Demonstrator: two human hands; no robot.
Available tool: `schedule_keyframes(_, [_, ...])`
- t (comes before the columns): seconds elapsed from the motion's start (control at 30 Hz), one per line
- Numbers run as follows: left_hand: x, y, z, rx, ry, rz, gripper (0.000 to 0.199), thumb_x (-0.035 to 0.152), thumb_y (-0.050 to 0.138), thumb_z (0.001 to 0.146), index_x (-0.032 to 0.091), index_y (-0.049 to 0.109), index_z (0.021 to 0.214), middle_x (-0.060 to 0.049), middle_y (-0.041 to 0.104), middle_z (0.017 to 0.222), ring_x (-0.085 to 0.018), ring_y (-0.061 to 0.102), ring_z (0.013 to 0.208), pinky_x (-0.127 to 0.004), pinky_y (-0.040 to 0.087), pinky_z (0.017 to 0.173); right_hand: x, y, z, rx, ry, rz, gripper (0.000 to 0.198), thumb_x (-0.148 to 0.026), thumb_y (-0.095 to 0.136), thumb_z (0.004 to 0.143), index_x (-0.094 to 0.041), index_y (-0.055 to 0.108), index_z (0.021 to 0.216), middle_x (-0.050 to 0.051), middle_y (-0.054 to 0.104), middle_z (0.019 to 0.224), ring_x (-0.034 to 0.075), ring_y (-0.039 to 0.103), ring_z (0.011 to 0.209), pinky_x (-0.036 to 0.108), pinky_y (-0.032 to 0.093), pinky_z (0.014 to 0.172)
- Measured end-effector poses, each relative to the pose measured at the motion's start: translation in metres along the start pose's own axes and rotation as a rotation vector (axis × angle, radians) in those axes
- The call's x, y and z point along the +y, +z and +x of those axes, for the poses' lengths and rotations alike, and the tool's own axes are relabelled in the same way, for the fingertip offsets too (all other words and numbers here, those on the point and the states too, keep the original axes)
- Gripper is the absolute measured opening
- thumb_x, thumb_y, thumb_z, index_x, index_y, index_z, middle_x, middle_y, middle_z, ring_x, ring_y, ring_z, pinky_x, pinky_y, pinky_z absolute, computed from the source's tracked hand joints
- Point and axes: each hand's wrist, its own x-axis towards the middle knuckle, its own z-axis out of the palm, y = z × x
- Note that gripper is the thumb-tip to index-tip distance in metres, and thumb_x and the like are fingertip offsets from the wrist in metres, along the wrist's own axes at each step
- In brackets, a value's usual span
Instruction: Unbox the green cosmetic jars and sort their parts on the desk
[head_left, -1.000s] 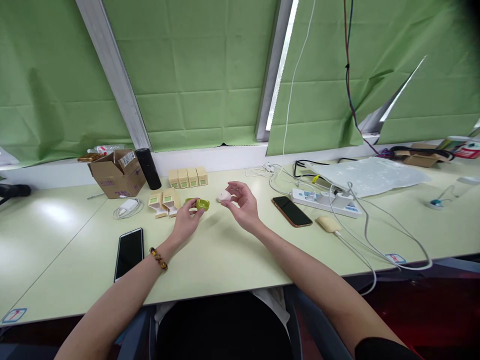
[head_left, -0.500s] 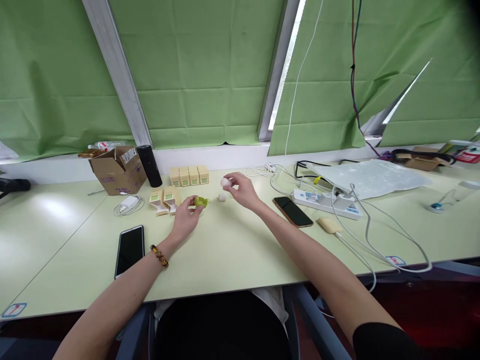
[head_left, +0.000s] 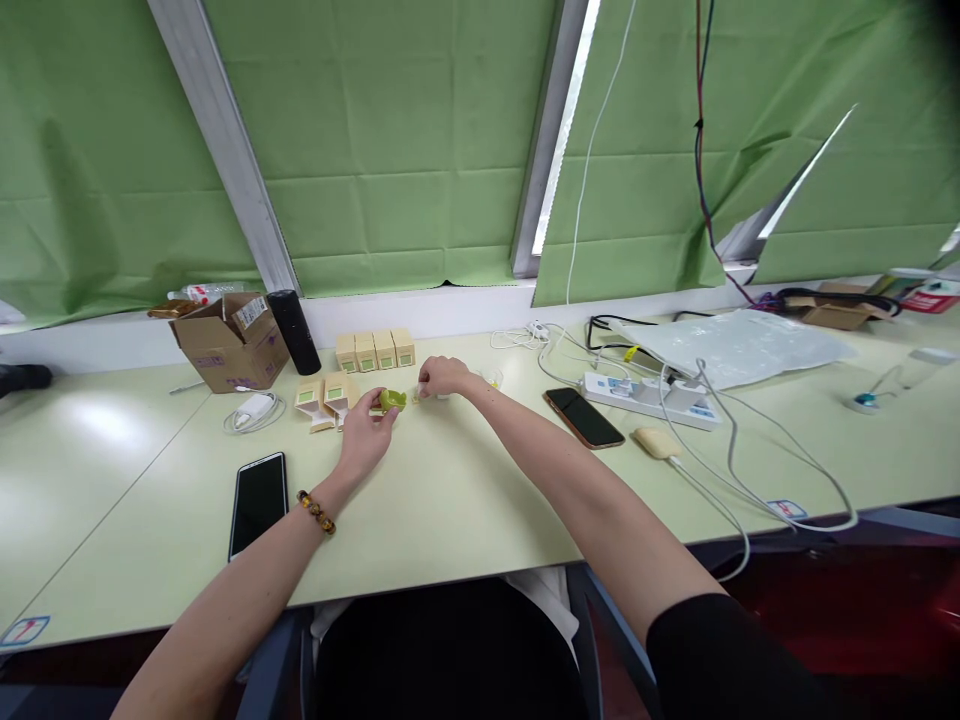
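Green blinds: hung across the back, above the desk.
Desk: pale top, with two stickers at its near edge.
Arms: two, both reaching forward over the desk; the right arm stretches diagonally inward, the left arm slants inward and wears a beaded bracelet.
Plastic sheet: one, lying at the back right.
Cardboard box: one, flaps up, at the back left, beside one black cylinder.
Power strip: one, on the right, with plugs in it.
Phones: two, screens up; the left phone lies partly under the left arm, the right phone just beside the power strip.
Left hand: fingers curled nearly closed, thumb opposite, gripping the green piece.
Right hand: wrist bent, fingertips together and pointing down toward the desk; something pale shows by them, but whether it is held I cannot tell.
Small cartons: six; four standing cartons in a row, two opened cartons in front.
Green piece: one, cup-shaped, between the left fingers and thumb, near the right hand.
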Motion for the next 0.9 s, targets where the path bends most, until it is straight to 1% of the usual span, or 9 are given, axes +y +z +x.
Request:
schedule_keyframes(0.17, [-0.001,-0.001,0.000,0.005,0.006,-0.019,0.040,0.033,0.075,0.088,0.019,0.066,0.125,-0.014,0.075,0.120,-0.026,0.070,0.111,-0.042,0.063,0.090,-0.003,0.001,-0.001,-0.033,-0.014,-0.063,0.027,-0.026,0.079,0.077,-0.027,0.080,0.103,0.007,0.080,0.115,0.027,0.072,0.109,0.036,0.048,0.096])
schedule_keyframes(0.27, [-0.001,-0.001,0.000,0.002,0.012,-0.007,0.040,0.034,0.074,0.089,0.019,0.066,0.125,-0.014,0.075,0.119,-0.027,0.070,0.111,-0.043,0.063,0.089,-0.002,0.000,0.003,-0.055,-0.024,-0.091,0.029,-0.028,0.079,0.076,-0.028,0.080,0.105,0.006,0.080,0.116,0.028,0.071,0.111,0.037,0.045,0.100])
schedule_keyframes(0.4, [-0.003,-0.001,0.000,0.008,0.016,-0.012,0.040,0.034,0.074,0.088,0.020,0.067,0.125,-0.013,0.075,0.118,-0.026,0.071,0.108,-0.043,0.063,0.090,0.004,-0.006,0.008,-0.094,-0.029,-0.127,0.044,-0.036,0.084,0.074,-0.028,0.076,0.117,0.006,0.078,0.121,0.029,0.069,0.116,0.040,0.042,0.103])
schedule_keyframes(0.47, [-0.004,0.000,0.000,0.010,0.024,-0.020,0.041,0.034,0.075,0.088,0.020,0.067,0.125,-0.013,0.075,0.118,-0.026,0.071,0.109,-0.043,0.063,0.089,0.009,-0.011,0.009,-0.112,-0.030,-0.153,0.050,-0.036,0.087,0.071,-0.027,0.075,0.118,0.007,0.077,0.122,0.030,0.068,0.118,0.041,0.040,0.105])
schedule_keyframes(0.63, [-0.004,0.001,0.000,0.007,0.013,-0.028,0.042,0.036,0.077,0.087,0.019,0.068,0.124,-0.014,0.075,0.119,-0.027,0.070,0.110,-0.043,0.062,0.089,0.021,-0.016,0.005,-0.141,-0.048,-0.205,0.040,-0.023,0.090,0.067,-0.024,0.078,0.106,0.007,0.078,0.114,0.029,0.070,0.113,0.040,0.035,0.107])
schedule_keyframes(0.8, [-0.002,0.000,0.000,-0.003,0.000,-0.034,0.041,0.035,0.076,0.088,0.019,0.067,0.125,-0.014,0.074,0.121,-0.027,0.070,0.110,-0.043,0.062,0.090,0.025,-0.017,0.004,-0.124,-0.044,-0.227,0.037,-0.017,0.087,0.070,-0.022,0.077,0.105,0.008,0.078,0.115,0.028,0.069,0.113,0.039,0.034,0.105])
schedule_keyframes(0.9, [-0.004,0.001,0.000,0.001,0.010,-0.027,0.041,0.035,0.076,0.088,0.019,0.067,0.125,-0.014,0.074,0.120,-0.027,0.070,0.111,-0.044,0.061,0.091,0.024,-0.019,0.005,-0.107,-0.040,-0.242,0.038,-0.014,0.086,0.069,-0.022,0.076,0.105,0.008,0.078,0.113,0.028,0.069,0.112,0.040,0.033,0.105])
